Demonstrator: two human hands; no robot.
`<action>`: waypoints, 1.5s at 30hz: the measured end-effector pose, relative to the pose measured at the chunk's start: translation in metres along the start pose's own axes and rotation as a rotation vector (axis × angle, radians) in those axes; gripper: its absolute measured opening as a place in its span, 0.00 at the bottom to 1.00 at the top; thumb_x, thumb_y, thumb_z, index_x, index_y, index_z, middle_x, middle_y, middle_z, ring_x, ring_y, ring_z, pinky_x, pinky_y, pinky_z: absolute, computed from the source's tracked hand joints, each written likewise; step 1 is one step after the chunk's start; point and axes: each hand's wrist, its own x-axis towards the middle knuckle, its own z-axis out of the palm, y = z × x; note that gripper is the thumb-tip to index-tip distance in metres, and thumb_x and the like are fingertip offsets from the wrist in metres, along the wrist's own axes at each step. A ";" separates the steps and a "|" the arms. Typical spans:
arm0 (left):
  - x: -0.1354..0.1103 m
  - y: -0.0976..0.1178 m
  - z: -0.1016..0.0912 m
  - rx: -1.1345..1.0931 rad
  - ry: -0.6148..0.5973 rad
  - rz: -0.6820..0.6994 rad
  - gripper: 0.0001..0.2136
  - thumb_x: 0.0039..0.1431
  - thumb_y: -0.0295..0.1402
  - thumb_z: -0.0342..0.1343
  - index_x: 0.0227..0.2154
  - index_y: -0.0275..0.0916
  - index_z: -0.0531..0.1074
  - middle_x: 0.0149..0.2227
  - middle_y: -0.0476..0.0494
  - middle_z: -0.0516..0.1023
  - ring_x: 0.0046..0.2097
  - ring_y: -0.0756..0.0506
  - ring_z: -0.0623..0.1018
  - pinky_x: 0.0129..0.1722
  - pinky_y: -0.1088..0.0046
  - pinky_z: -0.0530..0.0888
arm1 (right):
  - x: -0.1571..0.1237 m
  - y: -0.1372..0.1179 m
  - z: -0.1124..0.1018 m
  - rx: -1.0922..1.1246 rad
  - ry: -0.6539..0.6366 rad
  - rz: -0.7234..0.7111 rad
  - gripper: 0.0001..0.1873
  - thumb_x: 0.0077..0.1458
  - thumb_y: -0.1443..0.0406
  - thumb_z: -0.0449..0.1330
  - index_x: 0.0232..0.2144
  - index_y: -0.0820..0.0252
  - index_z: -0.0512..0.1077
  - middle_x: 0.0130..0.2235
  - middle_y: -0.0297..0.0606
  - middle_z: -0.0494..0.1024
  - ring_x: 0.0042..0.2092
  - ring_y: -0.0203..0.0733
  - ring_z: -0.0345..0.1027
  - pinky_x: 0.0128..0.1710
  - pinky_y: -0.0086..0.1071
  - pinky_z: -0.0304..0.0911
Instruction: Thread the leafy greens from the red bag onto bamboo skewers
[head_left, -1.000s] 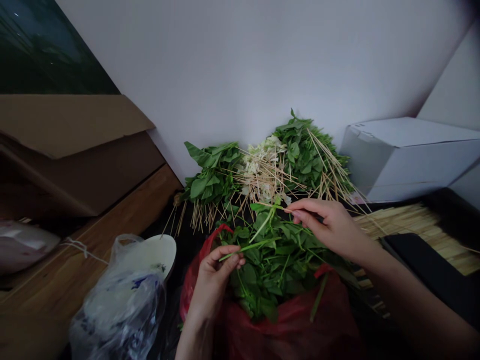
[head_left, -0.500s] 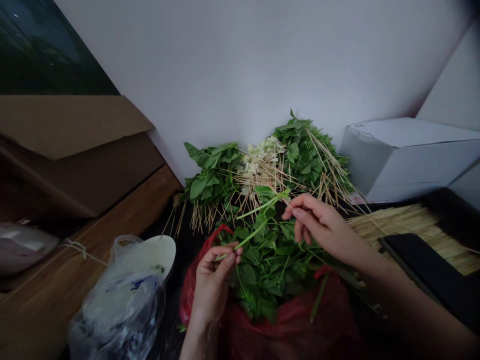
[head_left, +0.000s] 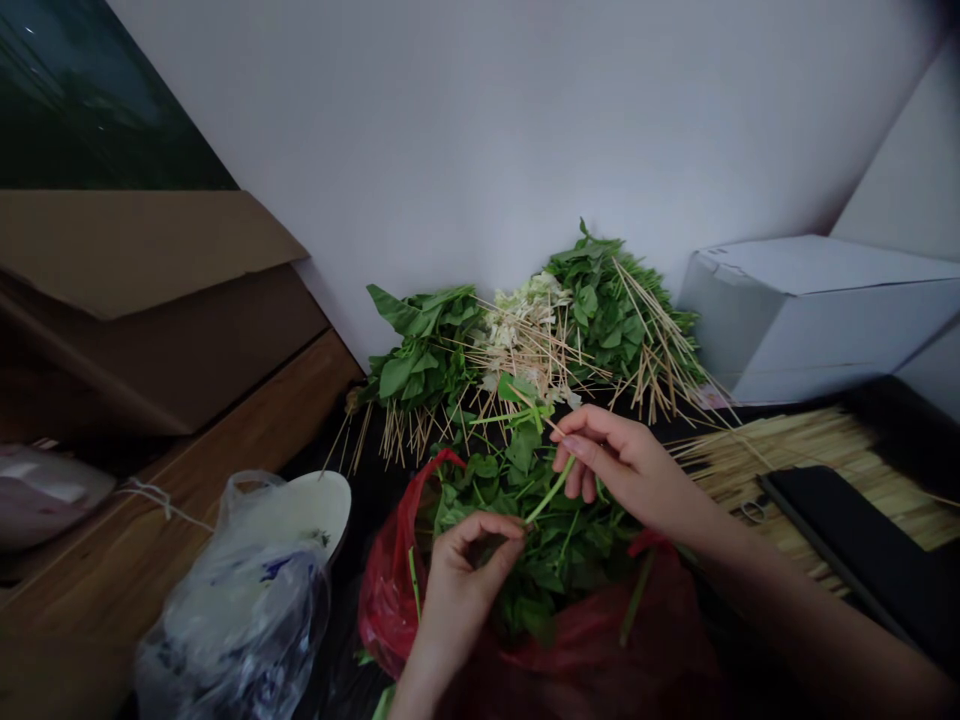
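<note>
My right hand (head_left: 634, 465) pinches a thin bamboo skewer (head_left: 554, 429) with a small leafy green threaded at its far end. A pale green stem (head_left: 551, 493) slants down from near the right fingertips to my left hand (head_left: 469, 575), whose thumb and forefinger are closed on its lower end. Both hands are over a red plastic bag (head_left: 397, 555) full of loose leafy greens (head_left: 577, 550). Behind them lie skewered greens (head_left: 424, 345) on the left, pale chopped-looking vegetable skewers (head_left: 525, 310) in the middle, and another green pile (head_left: 611, 310) on the right.
Left of the bag, a white bowl (head_left: 334, 500) stands by a clear plastic bag (head_left: 247, 610). A cardboard box (head_left: 150, 330) is farther left. On the right are loose bamboo skewers (head_left: 817, 440), ring-like handles (head_left: 752, 511), a dark flat case (head_left: 847, 540) and a white box (head_left: 825, 320).
My left hand has moved right, bringing the stem's lower end toward my right hand. The stem now bends down below the right fingertips. My right hand has shifted slightly left and down.
</note>
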 end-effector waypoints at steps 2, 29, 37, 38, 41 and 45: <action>0.001 0.005 -0.006 0.117 -0.073 0.020 0.05 0.49 0.32 0.69 0.30 0.41 0.82 0.35 0.42 0.84 0.40 0.42 0.81 0.45 0.70 0.73 | -0.001 0.000 0.002 -0.026 -0.006 0.001 0.08 0.65 0.60 0.53 0.39 0.59 0.67 0.31 0.32 0.73 0.25 0.31 0.71 0.21 0.25 0.65; 0.007 0.007 -0.027 -0.535 0.047 -0.210 0.13 0.51 0.32 0.69 0.42 0.40 0.81 0.35 0.44 0.83 0.33 0.49 0.80 0.38 0.74 0.75 | -0.007 -0.005 0.005 -0.508 -0.293 -0.059 0.11 0.64 0.66 0.53 0.36 0.59 0.76 0.25 0.30 0.72 0.27 0.31 0.61 0.28 0.28 0.54; 0.008 0.011 -0.028 -0.517 0.074 -0.180 0.11 0.51 0.31 0.69 0.39 0.41 0.82 0.37 0.44 0.85 0.37 0.47 0.82 0.41 0.74 0.76 | -0.006 -0.005 0.006 -0.560 -0.304 -0.068 0.12 0.63 0.67 0.53 0.35 0.58 0.76 0.25 0.31 0.73 0.27 0.32 0.63 0.31 0.29 0.55; 0.008 0.012 -0.027 -0.505 0.085 -0.182 0.11 0.51 0.31 0.69 0.39 0.40 0.82 0.37 0.43 0.85 0.38 0.46 0.82 0.41 0.74 0.76 | -0.006 -0.005 0.007 -0.561 -0.304 -0.066 0.12 0.63 0.67 0.53 0.34 0.58 0.76 0.25 0.31 0.74 0.27 0.32 0.63 0.31 0.29 0.55; 0.007 0.012 -0.027 -0.470 0.111 -0.193 0.12 0.50 0.33 0.69 0.39 0.39 0.83 0.36 0.42 0.85 0.39 0.45 0.83 0.42 0.74 0.76 | -0.005 -0.004 0.007 -0.558 -0.303 -0.064 0.12 0.63 0.66 0.53 0.35 0.58 0.76 0.26 0.31 0.74 0.27 0.32 0.63 0.30 0.29 0.55; 0.006 0.013 -0.025 -0.462 0.146 -0.184 0.11 0.49 0.35 0.70 0.37 0.39 0.83 0.35 0.42 0.85 0.38 0.45 0.83 0.41 0.74 0.76 | -0.006 -0.003 0.006 -0.563 -0.299 -0.063 0.12 0.64 0.66 0.53 0.35 0.58 0.77 0.26 0.30 0.74 0.27 0.32 0.64 0.30 0.28 0.55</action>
